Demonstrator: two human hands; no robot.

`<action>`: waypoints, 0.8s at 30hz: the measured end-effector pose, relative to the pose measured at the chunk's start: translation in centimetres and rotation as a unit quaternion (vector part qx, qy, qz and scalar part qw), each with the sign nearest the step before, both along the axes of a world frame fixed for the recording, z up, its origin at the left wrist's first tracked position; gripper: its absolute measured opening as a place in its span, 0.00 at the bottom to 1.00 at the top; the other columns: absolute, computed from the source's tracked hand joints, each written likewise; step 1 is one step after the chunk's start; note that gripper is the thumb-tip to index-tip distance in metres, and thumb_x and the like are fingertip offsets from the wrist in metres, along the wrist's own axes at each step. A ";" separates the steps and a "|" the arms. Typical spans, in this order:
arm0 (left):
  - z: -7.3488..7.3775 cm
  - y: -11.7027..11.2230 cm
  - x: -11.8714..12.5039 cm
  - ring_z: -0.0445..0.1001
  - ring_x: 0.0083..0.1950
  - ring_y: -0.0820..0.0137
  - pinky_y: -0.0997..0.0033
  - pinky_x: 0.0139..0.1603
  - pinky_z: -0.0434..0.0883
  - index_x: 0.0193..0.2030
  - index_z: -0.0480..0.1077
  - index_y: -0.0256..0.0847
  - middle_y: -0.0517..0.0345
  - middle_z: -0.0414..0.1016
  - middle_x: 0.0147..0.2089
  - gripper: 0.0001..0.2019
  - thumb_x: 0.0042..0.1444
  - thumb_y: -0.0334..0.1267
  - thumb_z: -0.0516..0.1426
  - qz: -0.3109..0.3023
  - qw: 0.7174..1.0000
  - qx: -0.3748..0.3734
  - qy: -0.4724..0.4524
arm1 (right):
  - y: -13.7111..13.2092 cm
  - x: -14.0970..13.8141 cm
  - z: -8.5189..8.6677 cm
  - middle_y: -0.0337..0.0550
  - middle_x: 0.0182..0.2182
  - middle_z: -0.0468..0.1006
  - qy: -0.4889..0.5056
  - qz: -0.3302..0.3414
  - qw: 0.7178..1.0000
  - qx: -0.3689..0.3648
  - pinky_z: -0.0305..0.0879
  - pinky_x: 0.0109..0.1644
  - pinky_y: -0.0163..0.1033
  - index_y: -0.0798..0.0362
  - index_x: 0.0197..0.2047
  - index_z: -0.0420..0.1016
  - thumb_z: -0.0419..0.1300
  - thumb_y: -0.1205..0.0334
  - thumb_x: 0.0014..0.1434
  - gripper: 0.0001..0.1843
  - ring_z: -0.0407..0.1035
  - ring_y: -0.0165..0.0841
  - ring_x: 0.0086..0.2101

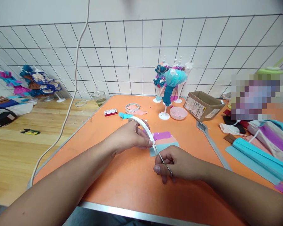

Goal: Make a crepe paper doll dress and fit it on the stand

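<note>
My left hand is closed around a roll of white tape, which stands on edge in its fingers. In my right hand is a pair of small metal scissors, the blades pointing up to the tape's near end by my left fingertips. Whether the blades are apart or together, I cannot tell. Just beyond the hands, crepe paper pieces in purple, pink and light blue lie flat on the orange table, partly hidden by the right hand.
Behind stand small dress forms in crepe paper, a pink bowl and an open cardboard box. Two stacked tape rings and a red-and-white box lie farther left. Blue crepe paper lies right. A white cable hangs left.
</note>
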State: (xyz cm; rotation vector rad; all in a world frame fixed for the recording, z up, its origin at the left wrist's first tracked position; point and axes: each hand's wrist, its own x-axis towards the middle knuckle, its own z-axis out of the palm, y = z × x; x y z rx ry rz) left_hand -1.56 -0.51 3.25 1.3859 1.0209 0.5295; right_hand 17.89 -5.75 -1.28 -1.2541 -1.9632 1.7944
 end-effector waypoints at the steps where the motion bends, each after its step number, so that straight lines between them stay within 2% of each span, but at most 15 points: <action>1: 0.0 0.0 0.1 0.75 0.29 0.70 0.68 0.36 0.73 0.32 0.64 0.37 0.60 0.76 0.26 0.16 0.38 0.29 0.66 -0.002 1.000 0.000 0.000 | 0.0 -0.1 -0.1 0.39 0.22 0.75 -0.004 -0.006 1.000 0.006 0.60 0.22 0.29 0.55 0.29 0.70 0.58 0.50 0.56 0.15 0.64 0.25 0.19; 7: -0.3 0.0 0.0 0.74 0.29 0.70 0.70 0.36 0.71 0.30 0.63 0.38 0.61 0.75 0.25 0.14 0.40 0.30 0.66 -0.016 1.000 0.013 0.005 | 0.0 -0.3 -0.7 0.38 0.21 0.74 -0.016 -0.017 0.996 0.083 0.59 0.26 0.30 0.54 0.30 0.72 0.58 0.51 0.56 0.14 0.66 0.27 0.23; 13: -0.4 0.1 -0.2 0.75 0.30 0.70 0.68 0.37 0.70 0.32 0.63 0.38 0.60 0.76 0.26 0.15 0.40 0.31 0.66 -0.013 1.000 0.023 0.003 | -0.1 -0.3 -0.9 0.39 0.21 0.74 -0.011 -0.019 0.997 0.072 0.60 0.27 0.31 0.54 0.32 0.73 0.58 0.51 0.56 0.14 0.68 0.29 0.24; 20: -0.5 -0.1 -0.1 0.75 0.30 0.71 0.70 0.38 0.69 0.31 0.61 0.39 0.59 0.77 0.26 0.14 0.42 0.30 0.64 -0.037 0.999 0.015 -0.010 | 0.1 -0.4 -1.5 0.38 0.22 0.74 -0.020 -0.022 0.994 0.109 0.59 0.27 0.31 0.53 0.31 0.72 0.58 0.51 0.56 0.14 0.65 0.28 0.23; 24: -0.6 -0.1 -0.1 0.76 0.32 0.68 0.68 0.38 0.69 0.34 0.62 0.39 0.61 0.76 0.26 0.15 0.41 0.30 0.64 -0.031 0.999 0.030 -0.001 | 0.1 -0.4 -1.6 0.38 0.22 0.73 -0.032 -0.031 0.993 0.114 0.58 0.26 0.31 0.53 0.32 0.73 0.57 0.49 0.56 0.15 0.64 0.27 0.23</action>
